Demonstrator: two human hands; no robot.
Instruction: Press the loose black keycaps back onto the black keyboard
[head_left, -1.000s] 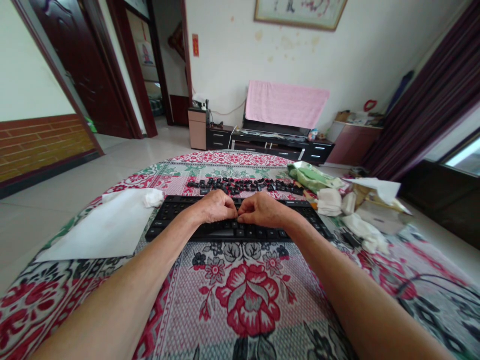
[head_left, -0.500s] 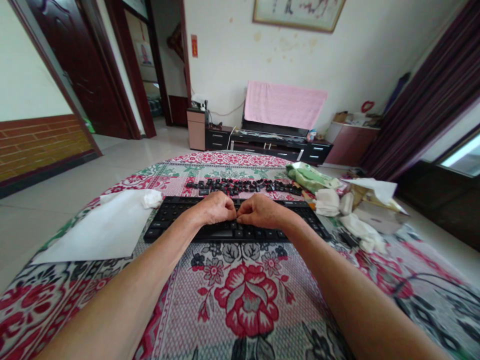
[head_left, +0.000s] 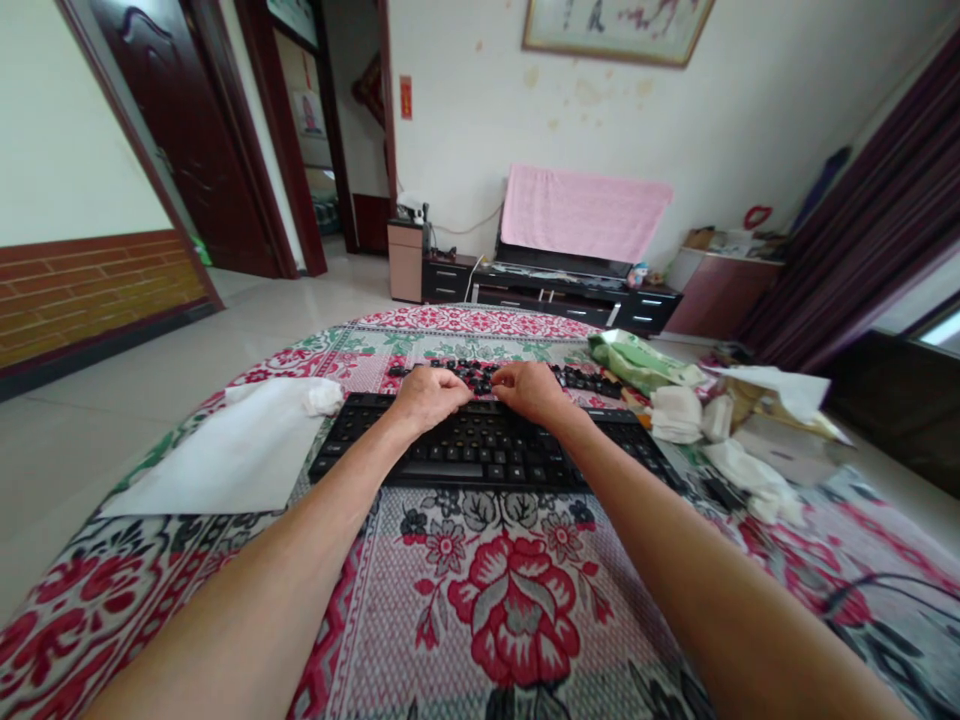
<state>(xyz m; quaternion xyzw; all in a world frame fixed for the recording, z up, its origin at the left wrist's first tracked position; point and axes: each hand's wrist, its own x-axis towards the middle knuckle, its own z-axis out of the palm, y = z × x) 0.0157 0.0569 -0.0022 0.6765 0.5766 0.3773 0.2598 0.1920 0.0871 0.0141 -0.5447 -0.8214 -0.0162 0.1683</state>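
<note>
A black keyboard (head_left: 517, 462) lies across the table in front of me, with keycaps on its front rows and bare key positions farther back. Behind it, loose black keycaps (head_left: 589, 380) are spread in a long strip. My left hand (head_left: 433, 396) is over the keyboard's back edge, its fingers pinched together beside the strip. Close by on the right, my right hand (head_left: 528, 390) reaches to the loose keycaps with thumb and fingers closed. Whatever sits between the fingertips of either hand is too small to make out.
White paper (head_left: 217, 455) with a crumpled tissue (head_left: 322, 397) lies left of the keyboard. To the right are a green packet (head_left: 645, 360), folded tissues (head_left: 675, 412), an open box (head_left: 784, 440) and a black cable (head_left: 870, 580). A patterned cloth (head_left: 517, 610) covers the table.
Both hands have moved away from me, from the middle of the keyboard to its back edge and the loose keycaps. They are slightly farther apart, and the view has shifted a little.
</note>
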